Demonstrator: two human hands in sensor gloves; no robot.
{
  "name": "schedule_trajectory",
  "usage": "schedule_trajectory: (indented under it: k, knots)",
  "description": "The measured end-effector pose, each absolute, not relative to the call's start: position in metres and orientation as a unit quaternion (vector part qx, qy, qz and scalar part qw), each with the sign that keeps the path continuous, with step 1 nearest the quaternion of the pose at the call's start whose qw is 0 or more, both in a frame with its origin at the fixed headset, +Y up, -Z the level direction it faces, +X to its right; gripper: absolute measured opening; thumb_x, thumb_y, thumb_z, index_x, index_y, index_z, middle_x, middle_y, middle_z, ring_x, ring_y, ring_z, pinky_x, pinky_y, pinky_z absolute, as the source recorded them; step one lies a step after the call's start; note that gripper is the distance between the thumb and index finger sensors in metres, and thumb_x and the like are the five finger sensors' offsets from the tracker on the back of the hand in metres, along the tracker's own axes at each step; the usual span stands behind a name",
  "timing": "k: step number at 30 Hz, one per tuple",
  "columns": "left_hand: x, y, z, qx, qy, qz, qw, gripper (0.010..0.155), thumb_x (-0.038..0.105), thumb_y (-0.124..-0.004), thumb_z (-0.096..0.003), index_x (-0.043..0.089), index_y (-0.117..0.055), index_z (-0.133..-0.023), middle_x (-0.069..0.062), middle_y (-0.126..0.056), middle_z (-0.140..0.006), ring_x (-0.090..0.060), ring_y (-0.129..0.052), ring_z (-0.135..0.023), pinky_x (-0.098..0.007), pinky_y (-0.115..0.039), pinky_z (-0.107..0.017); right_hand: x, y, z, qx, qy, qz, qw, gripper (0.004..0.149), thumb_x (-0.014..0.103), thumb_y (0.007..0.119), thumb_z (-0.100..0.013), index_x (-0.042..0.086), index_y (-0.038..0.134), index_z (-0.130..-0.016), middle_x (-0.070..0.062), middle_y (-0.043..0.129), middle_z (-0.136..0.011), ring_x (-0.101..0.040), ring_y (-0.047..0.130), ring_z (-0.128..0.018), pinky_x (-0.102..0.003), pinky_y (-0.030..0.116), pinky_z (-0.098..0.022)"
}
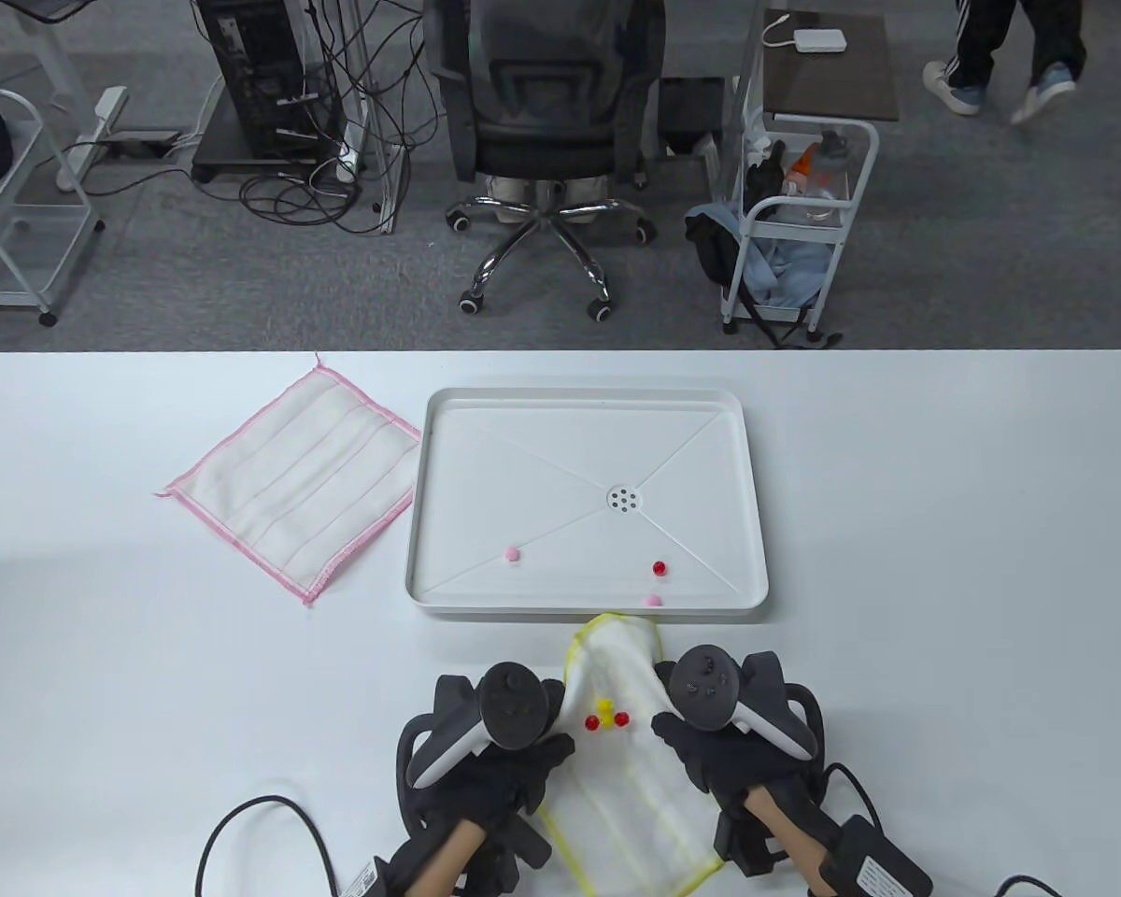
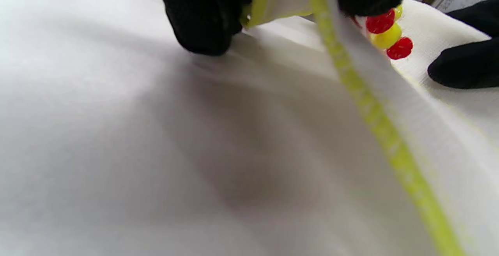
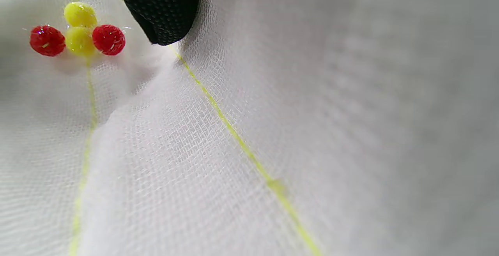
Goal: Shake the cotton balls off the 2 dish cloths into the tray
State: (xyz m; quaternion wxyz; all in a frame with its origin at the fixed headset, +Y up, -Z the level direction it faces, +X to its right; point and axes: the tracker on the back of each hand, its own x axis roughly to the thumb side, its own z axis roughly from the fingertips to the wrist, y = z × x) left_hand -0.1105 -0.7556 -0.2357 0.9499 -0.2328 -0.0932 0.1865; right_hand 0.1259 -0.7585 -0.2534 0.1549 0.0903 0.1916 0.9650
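- The yellow-edged cloth (image 1: 631,747) is thin, open-weave and limp; it sags into a trough between the two hands and will fold wherever it is not held, so the side hems are the place to grip it.
- The left hand (image 1: 495,747) pinches the cloth's left hem, fingers curled round the yellow edge. The right hand (image 1: 719,738) holds the right side, with a fingertip (image 3: 163,10) pressing into the fabric; I cannot tell how far its other fingers wrap.
- Four small balls (image 1: 605,719), two red and two yellow, sit bunched in the crease. They look feather-light and should roll at the least tilt, or bounce out sideways if the trough flattens.
- The cloth's far tip hangs just at the tray (image 1: 448,598) near rim, so only a short forward tilt seems needed.
- The tray already holds three balls (image 1: 658,567) and has a low rim; a hard shake could send balls over it.
- The pink-edged cloth (image 1: 294,481) lies flat just left of the tray, carrying no balls that I can see.
- Bare table (image 1: 943,561) lies to the right.
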Motion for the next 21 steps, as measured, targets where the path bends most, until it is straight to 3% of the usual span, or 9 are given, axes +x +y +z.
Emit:
schedule_trajectory:
  k: [7,13,21]
  knots:
    - [-0.125,-0.762,-0.243,-0.264,-0.062,0.251,0.929,0.056,0.042,-0.067,-0.0567,0.039,-0.046,-0.109,-0.009,-0.07,-0.102,-0.018,-0.098,-0.068,-0.015,-0.095,-0.044,0.132,-0.764,-0.261,0.083,0.232,0.934,0.259,0.053,0.028,0.075,-0.055,0.016,0.056,-0.103,-0.017,0.076,-0.09,-0.024,0.101,-0.046,-0.026,0.089,-0.025]
    - [-0.136,-0.771,-0.25,-0.3,-0.051,0.315,0.899,0.054,0.037,-0.065,-0.0576,0.044,-0.044,-0.107,-0.005,-0.076,-0.095,-0.01,-0.104,-0.052,-0.011,-0.096,-0.032,0.139,-0.771,-0.265,0.075,0.258,0.902,0.338,0.05,0.024,0.075,-0.055,0.019,0.059,-0.102,-0.017,0.077,-0.089,-0.022,0.102,-0.041,-0.024,0.09,-0.02]
    - [-0.142,-0.776,-0.254,-0.313,-0.04,0.377,0.871,0.052,0.031,-0.068,-0.0568,0.047,-0.052,-0.104,-0.006,-0.079,-0.093,-0.008,-0.105,-0.046,-0.009,-0.097,-0.027,0.138,-0.771,-0.269,0.083,0.268,0.887,0.366,0.048,0.022,0.076,-0.055,0.022,0.061,-0.1,-0.017,0.078,-0.089,-0.022,0.103,-0.039,-0.024,0.09,-0.019]
